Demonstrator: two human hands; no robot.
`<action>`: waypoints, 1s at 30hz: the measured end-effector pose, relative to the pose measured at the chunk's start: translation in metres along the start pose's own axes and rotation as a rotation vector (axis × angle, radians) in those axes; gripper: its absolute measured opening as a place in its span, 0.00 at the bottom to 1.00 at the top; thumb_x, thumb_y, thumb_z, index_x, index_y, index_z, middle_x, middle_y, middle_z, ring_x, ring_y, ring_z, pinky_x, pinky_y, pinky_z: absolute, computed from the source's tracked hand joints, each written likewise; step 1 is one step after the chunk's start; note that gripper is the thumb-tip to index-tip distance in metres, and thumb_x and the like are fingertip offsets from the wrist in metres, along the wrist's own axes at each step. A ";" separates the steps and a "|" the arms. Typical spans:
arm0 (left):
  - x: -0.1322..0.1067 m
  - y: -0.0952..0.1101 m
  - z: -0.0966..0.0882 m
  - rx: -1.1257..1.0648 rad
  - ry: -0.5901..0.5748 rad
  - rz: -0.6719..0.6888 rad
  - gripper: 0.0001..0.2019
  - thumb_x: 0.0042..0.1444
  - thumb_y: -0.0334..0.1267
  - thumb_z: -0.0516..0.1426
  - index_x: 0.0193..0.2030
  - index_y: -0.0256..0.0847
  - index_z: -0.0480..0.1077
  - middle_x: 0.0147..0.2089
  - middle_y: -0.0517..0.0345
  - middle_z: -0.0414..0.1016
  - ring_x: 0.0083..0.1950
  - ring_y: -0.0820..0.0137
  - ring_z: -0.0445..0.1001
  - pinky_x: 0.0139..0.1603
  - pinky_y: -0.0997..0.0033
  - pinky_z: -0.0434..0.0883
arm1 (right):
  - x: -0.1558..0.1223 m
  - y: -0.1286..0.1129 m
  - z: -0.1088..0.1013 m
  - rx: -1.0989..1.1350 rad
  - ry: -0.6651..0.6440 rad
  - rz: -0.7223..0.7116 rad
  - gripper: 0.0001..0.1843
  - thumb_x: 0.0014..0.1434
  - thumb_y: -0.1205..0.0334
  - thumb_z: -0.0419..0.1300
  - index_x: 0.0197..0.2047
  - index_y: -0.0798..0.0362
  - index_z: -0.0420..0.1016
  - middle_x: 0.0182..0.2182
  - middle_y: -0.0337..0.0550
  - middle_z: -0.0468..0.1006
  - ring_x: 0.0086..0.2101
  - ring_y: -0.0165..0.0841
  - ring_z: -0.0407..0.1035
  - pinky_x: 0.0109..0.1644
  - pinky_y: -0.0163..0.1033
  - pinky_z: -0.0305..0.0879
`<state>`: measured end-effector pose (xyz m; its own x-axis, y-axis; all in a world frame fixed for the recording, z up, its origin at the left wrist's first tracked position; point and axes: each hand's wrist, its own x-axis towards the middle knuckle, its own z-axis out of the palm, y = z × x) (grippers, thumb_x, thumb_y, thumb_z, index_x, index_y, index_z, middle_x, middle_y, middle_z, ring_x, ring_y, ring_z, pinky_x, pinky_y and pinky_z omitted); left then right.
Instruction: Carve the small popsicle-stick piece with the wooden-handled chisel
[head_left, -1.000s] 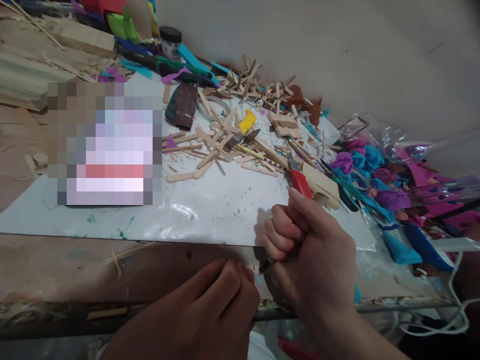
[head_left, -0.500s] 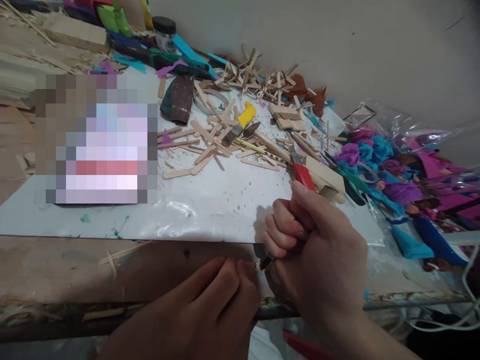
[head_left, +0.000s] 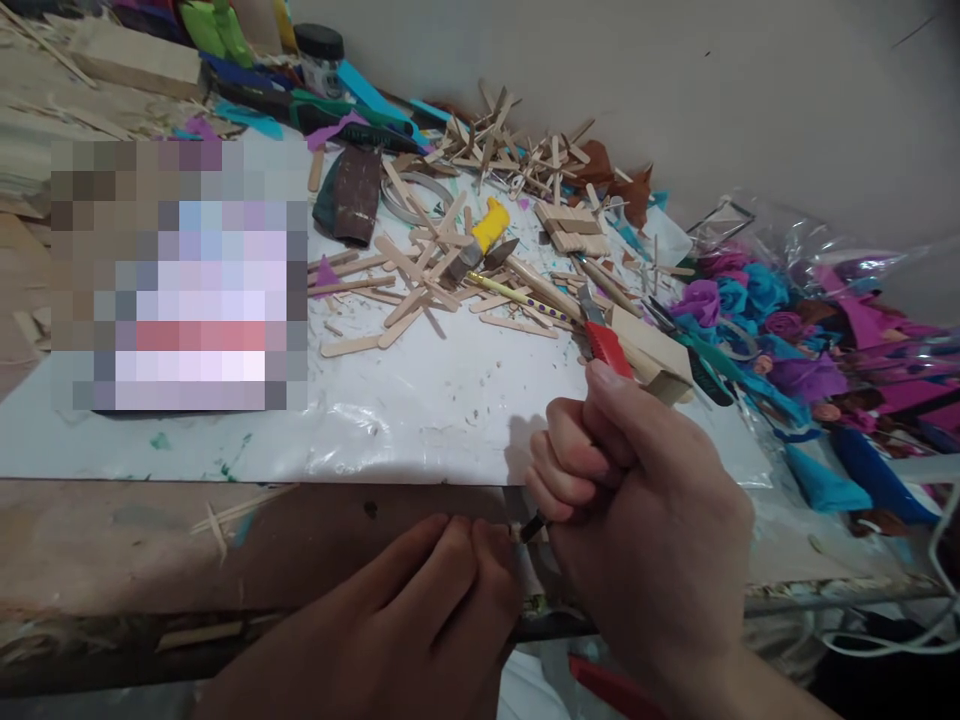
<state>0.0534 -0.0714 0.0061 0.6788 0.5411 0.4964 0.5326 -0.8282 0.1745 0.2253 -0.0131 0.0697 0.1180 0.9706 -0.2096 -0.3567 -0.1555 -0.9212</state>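
Observation:
My right hand [head_left: 630, 490] is closed in a fist around a red-handled utility knife [head_left: 606, 345]. The knife's grey end sticks up past my thumb, and a dark blade tip shows below the fist. Low at the table's front edge, my left hand [head_left: 420, 590] is closed, its fingertips pinching a small pale wooden stick [head_left: 515, 534]. Only a short end of that stick shows; my fingers hide the rest. The blade tip lies at the stick's exposed end, apparently touching it.
A white sheet [head_left: 420, 420] covers much of the table. Loose craft sticks [head_left: 420, 280], a yellow-handled hammer [head_left: 491, 228], a pencil [head_left: 525, 300] and a wooden block [head_left: 649, 350] lie beyond my hands. Crepe-paper flowers [head_left: 750, 290] crowd the right. A blurred-out patch [head_left: 202, 300] covers the left.
My right hand has shifted slightly, with its wrist a little farther right. The left hand keeps its pinch at nearly the same place. The view has turned slightly.

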 end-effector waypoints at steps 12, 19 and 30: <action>-0.004 0.001 0.003 0.151 0.093 0.037 0.13 0.79 0.29 0.59 0.56 0.38 0.86 0.57 0.54 0.87 0.57 0.60 0.79 0.65 0.67 0.79 | 0.002 0.002 0.001 0.007 0.044 0.021 0.36 0.60 0.55 0.84 0.23 0.46 0.57 0.19 0.27 0.54 0.20 0.25 0.43 0.20 0.36 0.41; -0.001 -0.002 0.004 0.109 0.155 0.037 0.17 0.79 0.27 0.54 0.51 0.40 0.87 0.55 0.56 0.89 0.56 0.60 0.79 0.63 0.65 0.78 | -0.001 0.000 -0.001 0.019 0.044 0.018 0.34 0.58 0.56 0.84 0.23 0.46 0.60 0.20 0.28 0.54 0.21 0.25 0.43 0.21 0.38 0.40; -0.001 0.001 0.003 0.101 0.108 0.039 0.15 0.79 0.29 0.57 0.53 0.40 0.87 0.56 0.58 0.90 0.56 0.60 0.79 0.64 0.65 0.78 | 0.000 0.001 0.000 0.014 0.054 0.013 0.37 0.56 0.53 0.87 0.22 0.46 0.59 0.19 0.26 0.54 0.20 0.24 0.43 0.20 0.36 0.40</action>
<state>0.0549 -0.0720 0.0027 0.6444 0.4852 0.5910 0.5584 -0.8266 0.0697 0.2249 -0.0137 0.0684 0.1632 0.9572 -0.2390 -0.3717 -0.1648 -0.9136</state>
